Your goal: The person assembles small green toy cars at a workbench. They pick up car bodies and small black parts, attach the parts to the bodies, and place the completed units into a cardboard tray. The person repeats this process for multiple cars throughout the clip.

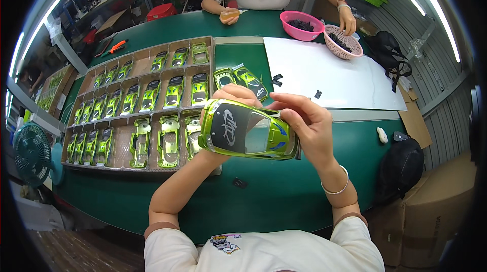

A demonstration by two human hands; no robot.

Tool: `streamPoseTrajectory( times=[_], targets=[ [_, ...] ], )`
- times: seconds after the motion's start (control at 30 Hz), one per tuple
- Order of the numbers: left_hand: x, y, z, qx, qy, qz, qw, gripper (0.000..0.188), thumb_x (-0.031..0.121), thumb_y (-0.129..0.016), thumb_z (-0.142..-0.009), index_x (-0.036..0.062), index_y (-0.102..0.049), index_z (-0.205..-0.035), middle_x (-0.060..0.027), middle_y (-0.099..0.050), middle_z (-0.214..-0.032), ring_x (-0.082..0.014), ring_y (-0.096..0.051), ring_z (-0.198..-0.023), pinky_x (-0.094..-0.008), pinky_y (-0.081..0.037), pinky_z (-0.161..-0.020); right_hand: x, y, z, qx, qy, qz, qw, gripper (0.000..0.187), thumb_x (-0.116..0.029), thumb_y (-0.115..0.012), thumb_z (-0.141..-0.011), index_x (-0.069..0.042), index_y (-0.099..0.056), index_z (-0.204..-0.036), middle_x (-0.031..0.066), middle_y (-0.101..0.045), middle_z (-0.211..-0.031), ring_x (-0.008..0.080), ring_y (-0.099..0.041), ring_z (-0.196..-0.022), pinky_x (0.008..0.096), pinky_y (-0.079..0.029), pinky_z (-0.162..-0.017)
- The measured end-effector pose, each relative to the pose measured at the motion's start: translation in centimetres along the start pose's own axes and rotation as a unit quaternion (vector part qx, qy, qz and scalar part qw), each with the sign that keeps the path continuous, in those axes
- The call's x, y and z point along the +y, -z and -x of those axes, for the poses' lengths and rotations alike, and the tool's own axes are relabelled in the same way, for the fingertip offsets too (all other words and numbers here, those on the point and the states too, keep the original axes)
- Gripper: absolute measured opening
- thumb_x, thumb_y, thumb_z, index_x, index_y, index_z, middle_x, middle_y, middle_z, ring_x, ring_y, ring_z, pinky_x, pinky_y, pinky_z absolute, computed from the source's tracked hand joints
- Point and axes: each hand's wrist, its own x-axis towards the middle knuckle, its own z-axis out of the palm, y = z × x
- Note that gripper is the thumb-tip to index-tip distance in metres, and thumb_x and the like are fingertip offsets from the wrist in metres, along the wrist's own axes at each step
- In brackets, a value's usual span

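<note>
Up over the near side of the table I hold a shiny green toy car body (257, 129) with a black hood and blue marks. My left hand (236, 93) grips its far edge, and most of those fingers are hidden behind the shell. At the right end, my right hand (313, 122) has thumb and fingers closed on the body, close to a dark part along its edge. Whether a small part sits between those fingertips cannot be seen. Just beyond my hands, more green car bodies (249, 82) lie on the table.
To the left lies a divided tray (122, 115) of green car bodies. Small black parts (277, 80) rest on and near a white board (350, 87). Across the table, a person reaches to a pale pink basket (332, 49) beside a pink bowl (291, 15). A fan (33, 150) stands left.
</note>
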Motion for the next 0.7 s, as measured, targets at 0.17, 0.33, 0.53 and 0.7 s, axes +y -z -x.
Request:
streamPoseTrajectory(
  times=[0.17, 0.33, 0.53, 0.7],
  targets=[
    [0.2, -0.7, 1.2, 0.073, 0.1, 0.067, 0.99, 0.029, 0.003, -0.061, -0.079, 0.0056, -0.051, -0.106, -0.0096, -0.051, -0.101, -0.0191, -0.054, -0.09, -0.0278, -0.049, -0.072, 0.1, -2.6, 1.6, 0.076, 0.029, 0.076, 0.994, 0.03, 0.003, -0.057, -0.08, -0.003, -0.058, -0.11, 0.0114, -0.064, -0.091, 0.0139, -0.063, -0.072, 0.0236, -0.051, -0.063],
    [-0.4, -0.3, 1.1, 0.048, 0.092, -0.012, 0.995, 0.026, 0.001, -0.062, -0.077, 0.0028, -0.054, -0.101, -0.0087, -0.056, -0.094, -0.0176, -0.055, -0.086, -0.028, -0.048, -0.073, 0.3, -0.2, -0.2, 0.041, 0.056, 0.052, 0.996, 0.025, 0.004, -0.065, -0.073, 0.0, -0.06, -0.096, 0.0078, -0.063, -0.087, 0.0152, -0.064, -0.077, 0.0237, -0.056, -0.063],
    [-0.8, -1.4, 1.1, -0.016, 0.032, 0.052, 0.998, 0.023, 0.002, -0.069, -0.072, 0.0064, -0.057, -0.091, -0.0072, -0.057, -0.091, -0.0182, -0.055, -0.086, -0.0294, -0.046, -0.075, 0.8, 0.2, 0.0, 0.041, 0.181, 0.047, 0.981, 0.024, 0.008, -0.071, -0.064, 0.0, -0.063, -0.085, 0.0085, -0.063, -0.085, 0.0133, -0.063, -0.079, 0.0247, -0.057, -0.067],
    [-0.2, -1.6, 0.9, -0.02, 0.045, 0.087, 0.995, 0.025, 0.003, -0.069, -0.072, 0.0073, -0.056, -0.093, -0.0058, -0.054, -0.089, -0.0174, -0.053, -0.084, -0.0272, -0.044, -0.073, 0.5, 0.4, 0.5, 0.06, 0.25, 0.131, 0.958, 0.02, 0.006, -0.072, -0.064, -0.004, -0.066, -0.08, 0.0077, -0.064, -0.077, 0.0144, -0.064, -0.071, 0.0234, -0.051, -0.059]
  ],
)
